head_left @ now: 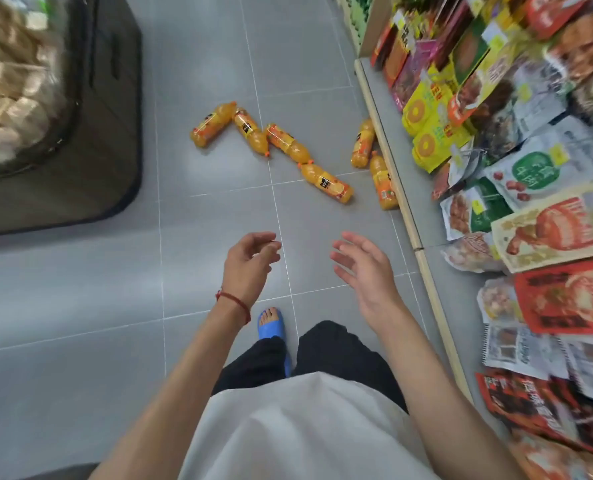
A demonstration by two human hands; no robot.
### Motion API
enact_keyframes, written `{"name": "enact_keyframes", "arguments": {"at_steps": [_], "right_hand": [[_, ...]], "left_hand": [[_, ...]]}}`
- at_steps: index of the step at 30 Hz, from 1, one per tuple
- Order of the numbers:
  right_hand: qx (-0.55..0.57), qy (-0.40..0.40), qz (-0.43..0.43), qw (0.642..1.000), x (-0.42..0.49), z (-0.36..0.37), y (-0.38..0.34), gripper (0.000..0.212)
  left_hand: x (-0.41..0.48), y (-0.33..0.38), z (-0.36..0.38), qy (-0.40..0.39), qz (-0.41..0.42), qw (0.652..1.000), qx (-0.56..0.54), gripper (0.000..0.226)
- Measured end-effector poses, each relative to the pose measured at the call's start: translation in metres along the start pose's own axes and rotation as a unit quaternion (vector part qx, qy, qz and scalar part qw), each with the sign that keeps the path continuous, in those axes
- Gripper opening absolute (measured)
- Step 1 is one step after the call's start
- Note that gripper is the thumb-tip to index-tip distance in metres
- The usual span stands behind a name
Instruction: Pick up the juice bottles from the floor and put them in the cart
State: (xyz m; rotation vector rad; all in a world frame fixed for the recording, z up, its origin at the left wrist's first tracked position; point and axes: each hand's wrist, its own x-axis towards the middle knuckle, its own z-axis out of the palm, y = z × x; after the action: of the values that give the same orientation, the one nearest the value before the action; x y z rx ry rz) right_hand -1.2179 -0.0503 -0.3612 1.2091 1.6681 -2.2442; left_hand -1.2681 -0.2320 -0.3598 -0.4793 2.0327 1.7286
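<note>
1. The left hand (250, 261) is held out low over the floor (201, 220), fingers loosely curled; its grip is slack and holds nothing.
2. The right hand (361, 268) is held out beside it, fingers spread, grip wide and empty.
3. Six orange juice bottles (326, 181) lie on their sides on the floor ahead of both hands: four in a zigzag, two against the shelf (411, 223) base.

Orange juice bottles (287, 143), grey floor (80, 289), blue sandal (270, 330)
</note>
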Motion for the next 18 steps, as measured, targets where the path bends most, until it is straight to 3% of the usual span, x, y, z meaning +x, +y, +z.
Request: {"name": "enact_keyframes", "arguments": {"at_steps": [10, 18], "right_hand": [[0.052, 0.056, 0.036, 0.996, 0.149, 0.033, -0.089, 0.024], [0.003, 0.043, 0.065, 0.997, 0.286, 0.036, -0.178, 0.020]], "left_hand": [[0.165, 0.092, 0.048, -0.049, -0.037, 0.997, 0.057, 0.018], [0.288, 0.159, 0.123, -0.045, -0.062, 0.995, 0.066, 0.020]]}}
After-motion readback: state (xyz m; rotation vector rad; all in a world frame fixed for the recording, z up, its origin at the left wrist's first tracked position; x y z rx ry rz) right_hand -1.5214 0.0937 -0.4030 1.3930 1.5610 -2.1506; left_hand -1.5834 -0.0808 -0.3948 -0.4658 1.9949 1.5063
